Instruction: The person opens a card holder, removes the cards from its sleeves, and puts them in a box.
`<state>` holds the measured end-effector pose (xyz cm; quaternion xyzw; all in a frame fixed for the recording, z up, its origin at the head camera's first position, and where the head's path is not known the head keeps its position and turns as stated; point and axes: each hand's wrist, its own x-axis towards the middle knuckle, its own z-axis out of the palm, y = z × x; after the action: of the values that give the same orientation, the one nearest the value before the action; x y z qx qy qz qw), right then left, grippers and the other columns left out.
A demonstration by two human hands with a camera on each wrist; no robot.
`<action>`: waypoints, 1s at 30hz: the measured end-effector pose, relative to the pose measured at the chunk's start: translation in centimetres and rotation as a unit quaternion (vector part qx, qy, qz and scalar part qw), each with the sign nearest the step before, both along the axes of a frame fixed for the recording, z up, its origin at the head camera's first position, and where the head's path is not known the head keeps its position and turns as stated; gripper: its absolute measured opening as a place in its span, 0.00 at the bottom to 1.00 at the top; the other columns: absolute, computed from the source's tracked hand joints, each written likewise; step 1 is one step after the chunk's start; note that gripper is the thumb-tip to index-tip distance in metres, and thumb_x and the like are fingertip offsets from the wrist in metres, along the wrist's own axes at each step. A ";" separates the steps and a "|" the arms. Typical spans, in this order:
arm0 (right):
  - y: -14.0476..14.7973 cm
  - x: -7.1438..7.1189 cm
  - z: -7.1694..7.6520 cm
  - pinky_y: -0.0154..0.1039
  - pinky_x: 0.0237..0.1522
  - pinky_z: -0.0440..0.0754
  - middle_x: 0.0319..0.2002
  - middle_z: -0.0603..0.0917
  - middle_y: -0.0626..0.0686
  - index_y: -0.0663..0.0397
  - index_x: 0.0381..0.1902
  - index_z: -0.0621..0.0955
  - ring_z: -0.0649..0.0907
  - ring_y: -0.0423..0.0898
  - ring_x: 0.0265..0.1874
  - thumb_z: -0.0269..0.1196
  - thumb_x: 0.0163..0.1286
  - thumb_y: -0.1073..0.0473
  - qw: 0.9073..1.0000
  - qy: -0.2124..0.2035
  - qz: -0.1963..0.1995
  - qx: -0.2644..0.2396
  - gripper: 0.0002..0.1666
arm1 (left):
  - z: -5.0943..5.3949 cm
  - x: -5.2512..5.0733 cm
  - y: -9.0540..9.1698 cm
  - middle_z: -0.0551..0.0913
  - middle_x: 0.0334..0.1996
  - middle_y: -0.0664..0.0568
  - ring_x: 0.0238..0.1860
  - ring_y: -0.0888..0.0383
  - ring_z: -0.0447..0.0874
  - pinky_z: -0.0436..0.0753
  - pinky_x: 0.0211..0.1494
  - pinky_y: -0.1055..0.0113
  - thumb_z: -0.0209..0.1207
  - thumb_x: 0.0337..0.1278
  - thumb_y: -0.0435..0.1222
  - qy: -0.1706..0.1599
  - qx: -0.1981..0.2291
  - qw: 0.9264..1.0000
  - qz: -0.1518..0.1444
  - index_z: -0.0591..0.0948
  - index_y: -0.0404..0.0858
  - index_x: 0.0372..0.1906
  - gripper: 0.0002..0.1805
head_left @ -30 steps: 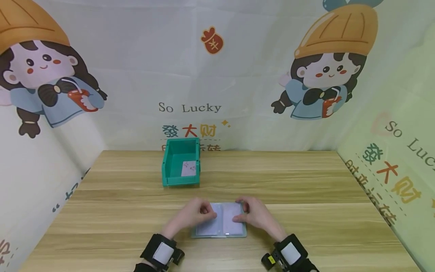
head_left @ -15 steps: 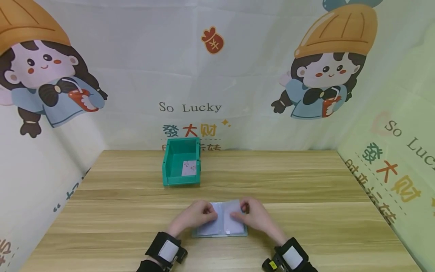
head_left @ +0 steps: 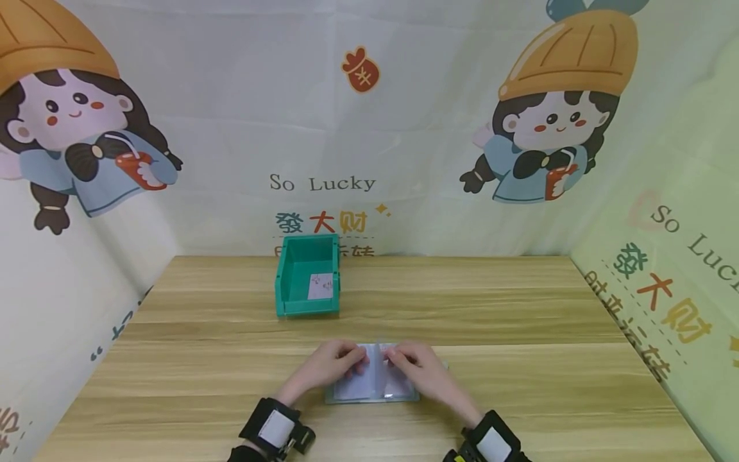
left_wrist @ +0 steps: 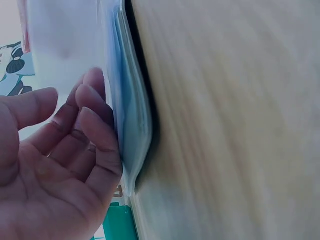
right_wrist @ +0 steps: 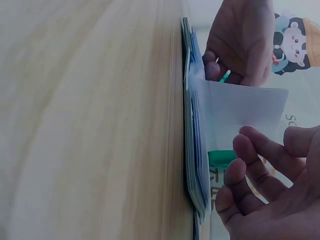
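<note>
A small album (head_left: 372, 401) with clear sleeve pages lies spread on the table. One translucent page (right_wrist: 250, 102) stands up from it in the right wrist view. My right hand (head_left: 421, 369) is over the album's right half, its bent fingers against or just beside that raised page, thumb apart from the index finger. Over the left half is my left hand (head_left: 331, 366). In the left wrist view its fingers (left_wrist: 97, 132) curve loosely beside the page edges, and the thumb stands apart with nothing pinched. My hands hide the album's upper corners in the head view.
A green open-front bin (head_left: 308, 308) stands behind the album, towards the back edge, with a pale printed card (head_left: 321, 287) inside. Around the wooden table (head_left: 519, 308) hangs a white cloth (head_left: 433, 147) with cartoon prints.
My right hand pinched the right page's outer edge, then moved left over the album, and the page rose upright. My left hand has stayed almost in place.
</note>
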<state>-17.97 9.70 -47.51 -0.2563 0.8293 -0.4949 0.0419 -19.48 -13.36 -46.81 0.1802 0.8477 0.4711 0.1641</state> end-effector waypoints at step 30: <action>1.3 -0.9 -0.1 0.29 0.28 0.68 0.28 0.76 0.45 0.62 0.49 0.84 0.70 0.35 0.26 0.71 0.62 0.63 0.991 0.020 -0.046 0.121 0.17 | 1.1 1.2 1.4 0.80 0.35 0.45 0.35 0.53 0.77 0.80 0.38 0.61 0.74 0.47 0.31 0.113 -0.149 0.969 0.162 0.77 0.33 0.53 0.26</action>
<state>-18.90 11.02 -47.61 -0.2211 0.8946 -0.3870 0.0332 -18.29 -11.97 -45.73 0.0663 0.9393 0.3364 0.0143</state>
